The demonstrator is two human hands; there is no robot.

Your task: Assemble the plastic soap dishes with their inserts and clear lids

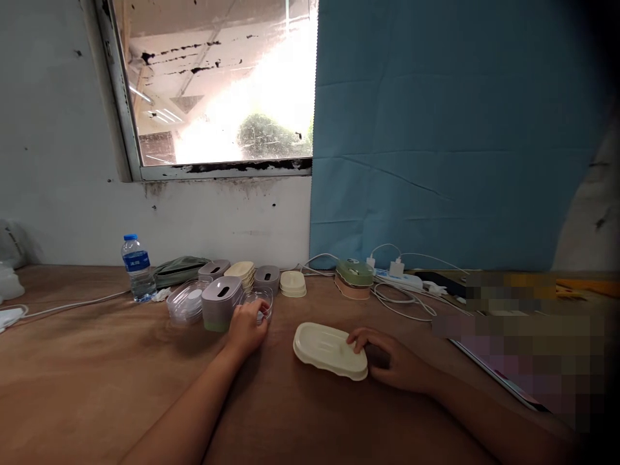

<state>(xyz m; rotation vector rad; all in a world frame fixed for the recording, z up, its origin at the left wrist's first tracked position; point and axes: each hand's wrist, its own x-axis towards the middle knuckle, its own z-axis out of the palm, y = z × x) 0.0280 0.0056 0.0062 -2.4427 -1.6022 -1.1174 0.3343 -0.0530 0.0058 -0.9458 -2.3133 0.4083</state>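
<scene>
While right grip (398,363) pinches the right end of a cream rounded-rectangular plastic lid (322,345), left grip (246,328) reaches a clear plastic container (267,296), can't tell if holding; lilac-and-green box (219,303) just left of it.

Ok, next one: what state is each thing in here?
Cream lid: held at its right end by the right hand
Clear tray: left hand at it; contact unclear
Water bottle: upright, cap on
Cream stack: pieces piled together
Front lilac box: standing, dark slot showing
White charger: plugged into the power strip
Gray-green pouch: lying down; closure unclear
Blue sheet: hanging, creased
</scene>
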